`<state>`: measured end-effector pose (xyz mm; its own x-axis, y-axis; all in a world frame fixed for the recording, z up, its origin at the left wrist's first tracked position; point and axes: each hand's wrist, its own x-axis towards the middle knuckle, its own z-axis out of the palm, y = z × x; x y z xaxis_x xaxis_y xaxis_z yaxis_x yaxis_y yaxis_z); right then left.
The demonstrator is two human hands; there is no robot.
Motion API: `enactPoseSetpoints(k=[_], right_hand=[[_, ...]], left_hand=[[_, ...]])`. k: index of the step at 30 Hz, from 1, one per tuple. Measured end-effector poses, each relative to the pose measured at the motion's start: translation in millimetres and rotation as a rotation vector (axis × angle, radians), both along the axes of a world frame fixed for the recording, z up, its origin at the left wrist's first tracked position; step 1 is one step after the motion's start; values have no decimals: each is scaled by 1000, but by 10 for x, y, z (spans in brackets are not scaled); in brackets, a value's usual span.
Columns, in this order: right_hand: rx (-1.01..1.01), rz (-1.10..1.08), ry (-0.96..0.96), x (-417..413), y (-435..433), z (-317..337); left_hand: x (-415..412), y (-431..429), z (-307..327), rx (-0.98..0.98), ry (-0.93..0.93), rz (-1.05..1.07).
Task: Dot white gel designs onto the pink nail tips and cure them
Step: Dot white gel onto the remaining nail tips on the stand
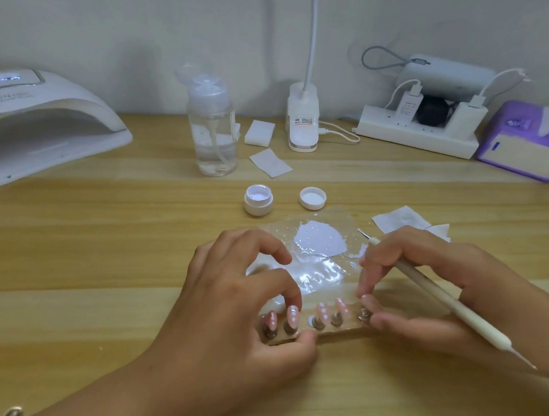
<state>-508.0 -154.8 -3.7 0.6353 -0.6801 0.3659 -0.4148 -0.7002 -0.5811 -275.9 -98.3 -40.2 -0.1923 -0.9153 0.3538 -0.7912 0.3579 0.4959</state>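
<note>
Grip: right hand (424,285) curled round dotting tool (437,293), thumb and fingertip bracketing right end of holder (340,333); left hand (239,303) arched, pinching holder's left end beside pink nail tips (292,314).

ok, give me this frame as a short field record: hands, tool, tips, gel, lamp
left hand: pinches left end of tan holder strip
right hand: grips cream pen-shaped dotting tool; fingertips at strip's right end
pink nail tips: in a row on the strip, several show white dots
small white gel jar: open, round white lid beside it
clear palette sheet: holds white gel blob
white domed curing lamp: far left, tips not under it
</note>
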Motion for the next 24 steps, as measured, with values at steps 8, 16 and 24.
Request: enactPoseSetpoints(k=[8, 16, 24], right_hand=[[37, 67, -63, -34, -161, 242], [88, 179, -268, 503, -145, 339], [138, -82, -360, 554, -301, 150]], left_hand=[[-26, 15, 36, -21, 54, -12], [80, -25, 178, -9, 678, -135], [125, -85, 106, 70, 775, -12]])
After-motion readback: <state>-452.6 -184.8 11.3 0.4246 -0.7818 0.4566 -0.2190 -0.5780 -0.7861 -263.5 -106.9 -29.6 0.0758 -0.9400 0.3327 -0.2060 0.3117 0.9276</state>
